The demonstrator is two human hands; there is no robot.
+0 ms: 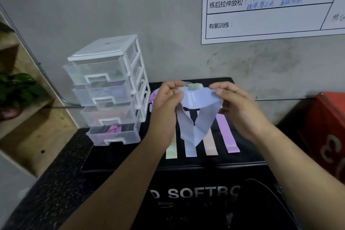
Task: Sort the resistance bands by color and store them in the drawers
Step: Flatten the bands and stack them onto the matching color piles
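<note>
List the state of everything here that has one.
Left hand, pinches held band.
Right hand, pinches held band.
Held band, blue, lifted, drooping between hands.
Green band, flat on box.
Second blue band, flat on box.
Pink band, flat on box.
Purple band, flat on box.
Drawers, stacked, bands inside; shut or ajar unclear.

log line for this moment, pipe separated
left hand: pinches blue band | right hand: pinches same band | band: lifted above black box | drawer unit: left of hands, untouched
</note>
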